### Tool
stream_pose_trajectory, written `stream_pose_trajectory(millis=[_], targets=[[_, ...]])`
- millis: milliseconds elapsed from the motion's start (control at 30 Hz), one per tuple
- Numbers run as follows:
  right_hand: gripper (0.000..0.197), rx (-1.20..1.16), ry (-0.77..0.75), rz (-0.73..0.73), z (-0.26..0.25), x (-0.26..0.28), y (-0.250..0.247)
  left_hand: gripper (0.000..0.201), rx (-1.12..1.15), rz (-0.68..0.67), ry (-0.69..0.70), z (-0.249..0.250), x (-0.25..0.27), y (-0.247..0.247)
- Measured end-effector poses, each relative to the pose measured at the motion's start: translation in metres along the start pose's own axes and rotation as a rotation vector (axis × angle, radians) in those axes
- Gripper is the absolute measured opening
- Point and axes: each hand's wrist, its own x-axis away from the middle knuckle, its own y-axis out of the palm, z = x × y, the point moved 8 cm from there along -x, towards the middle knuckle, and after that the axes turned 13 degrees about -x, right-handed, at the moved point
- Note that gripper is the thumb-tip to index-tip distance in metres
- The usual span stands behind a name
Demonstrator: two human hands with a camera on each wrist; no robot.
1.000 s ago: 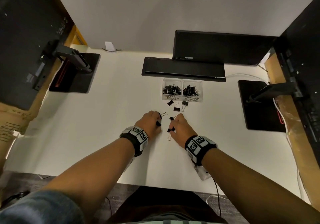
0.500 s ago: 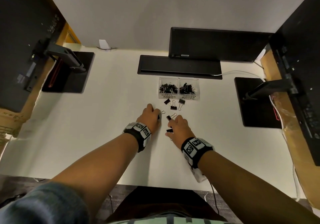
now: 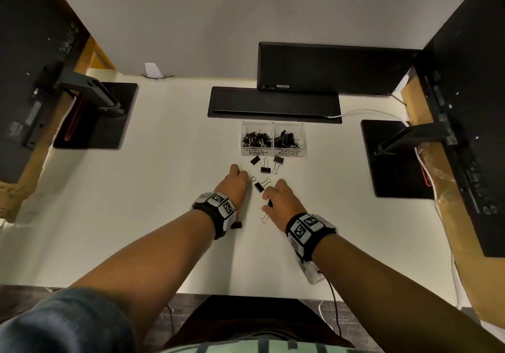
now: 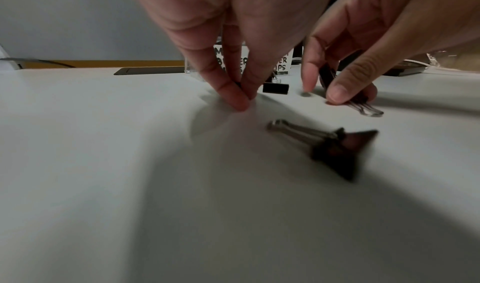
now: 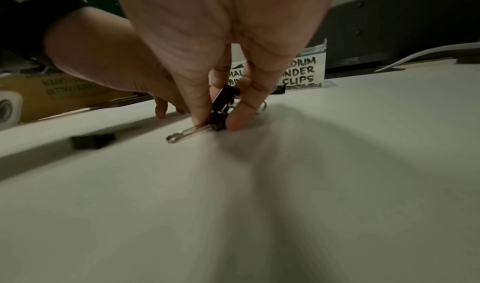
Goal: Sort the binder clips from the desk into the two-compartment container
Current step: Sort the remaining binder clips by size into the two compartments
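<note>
While both hands work low over the desk (image 3: 136,216), the head view shows the container (image 3: 273,139) just beyond them, its two compartments labelled small and medium and each already holding a heap of clips; the labels face the person, likely so sizes can be matched quickly. Three loose clips (image 3: 264,168) lie between the fingertips and the container, another clip (image 3: 261,185) sits between the two hands, and one more clip (image 3: 236,224) lies beside the left wrist. The left hand (image 3: 233,186) is curled down at a clip whose wire handle pokes out to its right. The right hand (image 3: 281,202) is also curled on a clip.

In the left wrist view, the left hand's thumb and finger are closed in a pinch on a small dark clip (image 4: 237,85) at the desk surface, mostly hidden by the fingertips.

In the right wrist view, thumb and fingers are closed round a black clip (image 5: 221,111), its wire handles trailing toward the wrist, apparently ready for lifting.
</note>
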Motion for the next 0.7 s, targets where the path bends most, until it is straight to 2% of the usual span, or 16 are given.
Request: stream_pose_trajectory(millis=[100, 167, 300, 400, 467, 567, 700], targets=[[0.015, -0.001, 0.033, -0.012, 0.004, -0.002, -0.005, 0.027, 0.036, -0.026, 0.044, 0.006, -0.002, -0.002], [0.013, -0.023, 0.050, 0.025, 0.009, -0.004, -0.011, 0.029, 0.070, 0.009, 0.079, 0.018, -0.002, -0.014], [0.010, -0.090, 0.061, 0.073, 0.023, -0.005, -0.026, 0.030, 0.074, 0.199, 0.153, 0.050, -0.010, -0.065], [0.008, -0.225, 0.116, 0.166, 0.039, -0.004, -0.043, 0.033, 0.045, 0.311, 0.187, 0.068, -0.035, -0.105], [0.007, -0.369, 0.181, 0.257, 0.050, -0.005, -0.060, 0.028, 0.045, 0.321, 0.150, 0.073, -0.053, -0.123], [0.017, -0.593, 0.239, 0.346, 0.051, -0.012, -0.094, 0.021, 0.042, 0.304, 0.113, 0.075, -0.073, -0.132], [0.017, -0.693, 0.172, 0.386, 0.028, -0.031, -0.144, 0.024, 0.030, 0.266, 0.118, 0.074, -0.086, -0.124]])
